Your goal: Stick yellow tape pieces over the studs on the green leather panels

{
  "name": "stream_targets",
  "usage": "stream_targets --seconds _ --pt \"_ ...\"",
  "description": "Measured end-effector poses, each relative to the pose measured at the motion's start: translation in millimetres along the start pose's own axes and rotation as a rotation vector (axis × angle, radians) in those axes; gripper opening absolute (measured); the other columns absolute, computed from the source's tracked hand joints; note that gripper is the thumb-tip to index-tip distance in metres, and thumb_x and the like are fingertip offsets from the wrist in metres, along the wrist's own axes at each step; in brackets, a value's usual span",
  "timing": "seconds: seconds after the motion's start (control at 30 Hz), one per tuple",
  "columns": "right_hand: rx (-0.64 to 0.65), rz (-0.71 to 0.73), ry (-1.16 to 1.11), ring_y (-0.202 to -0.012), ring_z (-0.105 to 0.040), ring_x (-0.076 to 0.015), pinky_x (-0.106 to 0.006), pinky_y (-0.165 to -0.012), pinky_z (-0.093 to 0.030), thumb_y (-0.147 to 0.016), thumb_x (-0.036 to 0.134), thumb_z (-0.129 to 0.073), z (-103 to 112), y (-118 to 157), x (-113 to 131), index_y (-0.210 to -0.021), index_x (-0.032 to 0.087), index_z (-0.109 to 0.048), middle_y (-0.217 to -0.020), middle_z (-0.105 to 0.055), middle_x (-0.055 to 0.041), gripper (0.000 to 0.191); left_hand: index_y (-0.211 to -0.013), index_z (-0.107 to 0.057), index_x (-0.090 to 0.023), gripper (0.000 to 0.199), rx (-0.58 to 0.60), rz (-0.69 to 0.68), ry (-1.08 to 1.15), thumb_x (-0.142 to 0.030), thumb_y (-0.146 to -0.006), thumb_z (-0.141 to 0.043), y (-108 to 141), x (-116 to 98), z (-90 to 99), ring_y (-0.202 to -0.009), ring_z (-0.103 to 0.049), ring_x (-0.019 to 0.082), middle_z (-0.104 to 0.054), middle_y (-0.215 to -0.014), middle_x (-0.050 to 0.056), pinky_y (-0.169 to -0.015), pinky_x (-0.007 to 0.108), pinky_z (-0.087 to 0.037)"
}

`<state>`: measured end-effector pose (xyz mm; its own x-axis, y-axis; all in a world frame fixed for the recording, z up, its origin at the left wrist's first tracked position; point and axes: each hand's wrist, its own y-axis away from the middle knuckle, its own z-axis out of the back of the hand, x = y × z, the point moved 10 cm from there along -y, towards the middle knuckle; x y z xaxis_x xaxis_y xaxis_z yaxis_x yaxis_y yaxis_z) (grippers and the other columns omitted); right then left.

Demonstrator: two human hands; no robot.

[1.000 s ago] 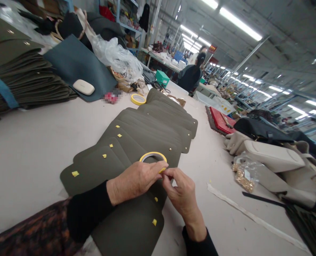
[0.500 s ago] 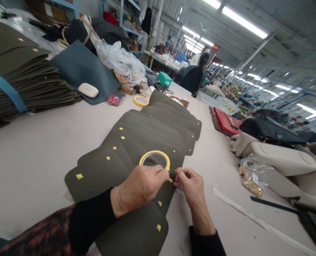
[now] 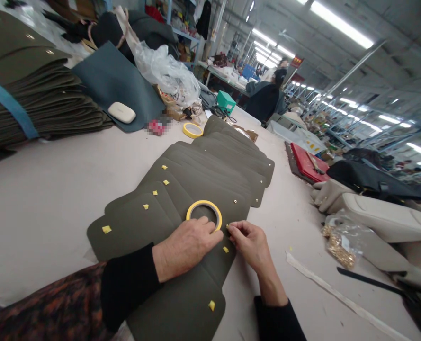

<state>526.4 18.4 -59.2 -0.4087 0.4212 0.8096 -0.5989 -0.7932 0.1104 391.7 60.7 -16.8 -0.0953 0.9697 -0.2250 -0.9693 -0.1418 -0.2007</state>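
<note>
Overlapping dark olive panels [image 3: 196,170] lie fanned out on the pale table, several with small yellow tape pieces [image 3: 106,229] near their edges. My left hand [image 3: 191,246] is closed on the near rim of a yellow tape roll [image 3: 204,203] above the panels. Just right of it, my right hand [image 3: 247,239] pinches a tiny yellow piece at the fingertips, close to a panel's right edge. A metal stud [image 3: 235,201] shows on the panel beyond.
A strapped stack of olive panels [image 3: 29,99] stands at the left. A second tape roll [image 3: 192,130] lies farther back. At the right are beige bags [image 3: 380,213], a bag of gold hardware [image 3: 342,246] and a pale strip [image 3: 324,286]. A person [image 3: 263,99] sits beyond.
My right hand has moved slightly up and left to the panel edge. My left hand has shifted a little along with the roll. The camera view has shifted slightly.
</note>
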Motion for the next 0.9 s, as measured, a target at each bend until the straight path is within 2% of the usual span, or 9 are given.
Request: stream_targets --seconds 0.13,0.23,0.3,0.37,0.43,0.53,0.63,0.73,0.9 --pt "-0.077 0.144 0.327 -0.061 -0.062 -0.0166 -0.026 -0.059 -0.044 -0.079 0.029 -0.054 -1 0 27 -0.072 0.019 -0.069 -0.068 -0.07 -0.003 0.019 -0.09 -0.052 -0.019 0.008 -0.024 0.011 0.0 -0.012 -0.089 -0.05 1 2 -0.7 -0.078 -0.051 0.021 -0.057 -0.086 0.003 -0.066 0.034 -0.045" --pt "-0.104 0.208 0.491 -0.063 -0.064 -0.0171 -0.027 -0.061 -0.043 -0.081 0.024 -0.051 -5 1 40 -0.072 0.02 -0.067 -0.07 -0.071 -0.0027 0.018 -0.089 -0.052 -0.019 0.008 -0.042 0.012 -0.003 -0.011 -0.089 -0.05 1 3 -1.0 -0.078 -0.051 0.021 -0.057 -0.085 0.003 -0.067 0.034 -0.044" --pt "-0.137 0.223 0.554 -0.061 -0.064 -0.0179 -0.027 -0.06 -0.043 -0.081 0.024 -0.052 -2 3 42 -0.085 0.02 -0.067 -0.068 -0.069 -0.0021 0.015 -0.089 -0.052 -0.019 0.008 -0.05 0.016 0.002 -0.012 -0.089 -0.05 0 4 -0.8 -0.078 -0.051 0.021 -0.057 -0.085 0.002 -0.067 0.034 -0.043" --pt "-0.198 0.228 0.582 -0.058 -0.063 -0.0185 -0.028 -0.058 -0.043 -0.082 0.029 -0.055 7 7 42 -0.104 0.018 -0.062 -0.063 -0.067 -0.0002 0.025 -0.088 -0.052 -0.019 0.008 -0.052 0.024 0.007 -0.012 -0.089 -0.05 0 6 -1.0 -0.077 -0.051 0.021 -0.057 -0.084 0.002 -0.066 0.034 -0.043" --pt "-0.248 0.272 0.564 -0.058 -0.063 -0.0181 -0.028 -0.059 -0.045 -0.085 0.032 -0.055 18 13 44 -0.108 0.017 -0.06 -0.065 -0.066 -0.0003 0.028 -0.088 -0.052 -0.019 0.008 -0.054 0.027 0.008 -0.012 -0.089 -0.05 0 6 -1.5 -0.077 -0.051 0.021 -0.057 -0.084 0.003 -0.066 0.033 -0.042" --pt "-0.19 0.483 0.56 -0.07 -0.064 -0.017 -0.027 -0.068 -0.048 -0.09 0.025 -0.048 14 25 56 -0.092 0.018 -0.063 -0.08 -0.068 -0.0051 0.017 -0.087 -0.052 -0.019 0.009 -0.066 0.031 -0.001 -0.011 -0.089 -0.049 1 5 -2.0 -0.077 -0.051 0.021 -0.056 -0.084 0.003 -0.065 0.033 -0.042" --pt "-0.039 0.643 0.702 -0.079 -0.063 -0.0181 -0.028 -0.075 -0.049 -0.091 0.014 -0.044 -9 33 64 -0.092 0.017 -0.064 -0.085 -0.067 -0.0072 0.02 -0.089 -0.053 -0.019 0.009 -0.082 0.042 -0.006 -0.01 -0.088 -0.049 1 5 -2.2 -0.077 -0.051 0.021 -0.056 -0.084 0.003 -0.067 0.033 -0.043" --pt "0.025 0.597 0.888 -0.077 -0.062 -0.0194 -0.029 -0.072 -0.047 -0.089 0.008 -0.046 -26 26 61 -0.09 0.016 -0.065 -0.083 -0.066 -0.0078 0.021 -0.089 -0.053 -0.018 0.009 -0.093 0.041 -0.004 -0.01 -0.088 -0.05 1 5 -2.2 -0.078 -0.051 0.02 -0.056 -0.084 0.004 -0.067 0.033 -0.043" --pt "0.024 0.293 0.943 -0.067 -0.063 -0.0174 -0.026 -0.061 -0.041 -0.088 0.011 -0.047 -26 0 53 -0.078 0.015 -0.068 -0.077 -0.07 -0.0088 0.023 -0.092 -0.055 -0.018 0.009 -0.106 0.029 -0.003 -0.012 -0.089 -0.05 0 5 0.0 -0.077 -0.052 0.02 -0.057 -0.084 0.003 -0.066 0.033 -0.044"
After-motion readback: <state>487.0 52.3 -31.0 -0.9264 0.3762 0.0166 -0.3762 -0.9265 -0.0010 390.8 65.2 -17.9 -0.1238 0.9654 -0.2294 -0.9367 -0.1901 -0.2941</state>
